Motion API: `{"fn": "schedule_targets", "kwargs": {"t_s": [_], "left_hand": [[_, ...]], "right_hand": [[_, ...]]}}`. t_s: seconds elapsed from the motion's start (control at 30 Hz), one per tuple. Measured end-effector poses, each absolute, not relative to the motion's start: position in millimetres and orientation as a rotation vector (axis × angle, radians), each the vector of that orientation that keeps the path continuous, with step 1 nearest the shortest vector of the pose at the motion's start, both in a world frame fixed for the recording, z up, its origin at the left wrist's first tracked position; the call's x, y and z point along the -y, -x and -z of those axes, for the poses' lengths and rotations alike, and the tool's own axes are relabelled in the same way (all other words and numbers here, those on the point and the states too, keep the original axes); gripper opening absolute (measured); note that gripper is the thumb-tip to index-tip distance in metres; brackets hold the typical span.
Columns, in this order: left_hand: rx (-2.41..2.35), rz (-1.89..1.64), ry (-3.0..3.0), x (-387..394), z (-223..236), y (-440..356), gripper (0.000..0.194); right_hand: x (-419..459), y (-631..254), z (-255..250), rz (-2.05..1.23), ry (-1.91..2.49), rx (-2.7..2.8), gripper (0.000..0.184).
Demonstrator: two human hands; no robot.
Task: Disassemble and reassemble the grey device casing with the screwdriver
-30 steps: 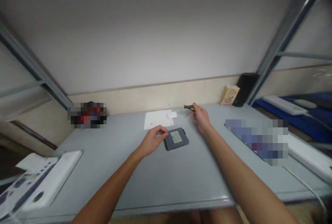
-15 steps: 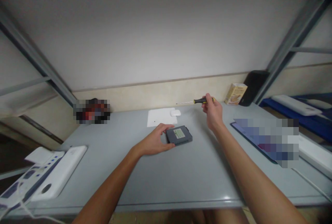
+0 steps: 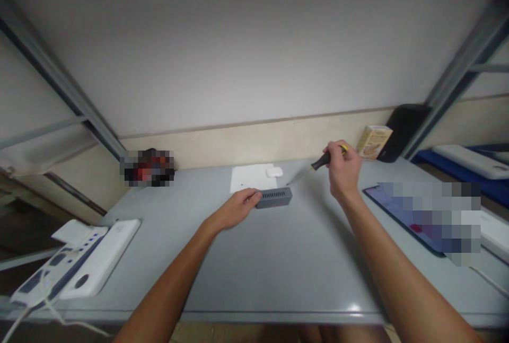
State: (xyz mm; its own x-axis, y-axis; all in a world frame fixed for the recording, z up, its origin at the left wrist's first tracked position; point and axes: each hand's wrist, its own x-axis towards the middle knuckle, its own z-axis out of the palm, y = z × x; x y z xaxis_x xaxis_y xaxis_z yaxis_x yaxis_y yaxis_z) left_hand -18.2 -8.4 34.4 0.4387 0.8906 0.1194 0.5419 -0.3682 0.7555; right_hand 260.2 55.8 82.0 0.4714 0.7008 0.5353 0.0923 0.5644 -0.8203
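My left hand [image 3: 237, 208] grips the left end of a dark grey plastic box [image 3: 275, 200], its thumb on the near side. The box stands on edge on the desk, its row of vent slots turned upward and its label out of sight. In my closed right hand [image 3: 342, 169] is a screwdriver [image 3: 321, 160] with a black and yellow handle. Its thin shaft slants down to the left, and the tip is close to the box's upper right corner; whether they touch I cannot tell. Behind the box lies a white sheet [image 3: 250, 176] bearing a small dark speck.
A small white rounded case [image 3: 274, 172] sits at the sheet's right edge. To the left are a power strip [image 3: 59, 269] with cables and a white power bank-like slab [image 3: 105, 258]. At the right are a tablet [image 3: 401, 216], a yellow carton [image 3: 374, 142] and a black case [image 3: 403, 133].
My left hand has tipped the box up from lying flat, so its vented side faces upward. The screwdriver has swung from level to pointing down, its tip coming to the box's right end.
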Motion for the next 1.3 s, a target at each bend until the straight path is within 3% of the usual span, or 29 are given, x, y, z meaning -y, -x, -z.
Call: {"fn": "schedule_targets", "kwargs": {"t_s": [0.27, 0.83, 1.1, 1.3], "left_hand": [[-1.199, -0.809, -2.010, 5, -22, 17, 0.054], [-1.250, -1.053, -2.063, 5, -18, 8, 0.034], [-1.222, -1.032, -2.113, 4, -19, 9, 0.035], [-1.226, -1.023, -2.175, 6, -21, 10, 0.036]], "right_hand": [[-50, -257, -86, -0.290, 0.975, 1.145, 0.022], [-37, -252, -96, -0.418, 0.918, 1.381, 0.025], [-28, -241, -99, -0.572, 0.767, 1.576, 0.048], [-38, -238, -94, -0.527, 0.774, 1.378, 0.038]]}}
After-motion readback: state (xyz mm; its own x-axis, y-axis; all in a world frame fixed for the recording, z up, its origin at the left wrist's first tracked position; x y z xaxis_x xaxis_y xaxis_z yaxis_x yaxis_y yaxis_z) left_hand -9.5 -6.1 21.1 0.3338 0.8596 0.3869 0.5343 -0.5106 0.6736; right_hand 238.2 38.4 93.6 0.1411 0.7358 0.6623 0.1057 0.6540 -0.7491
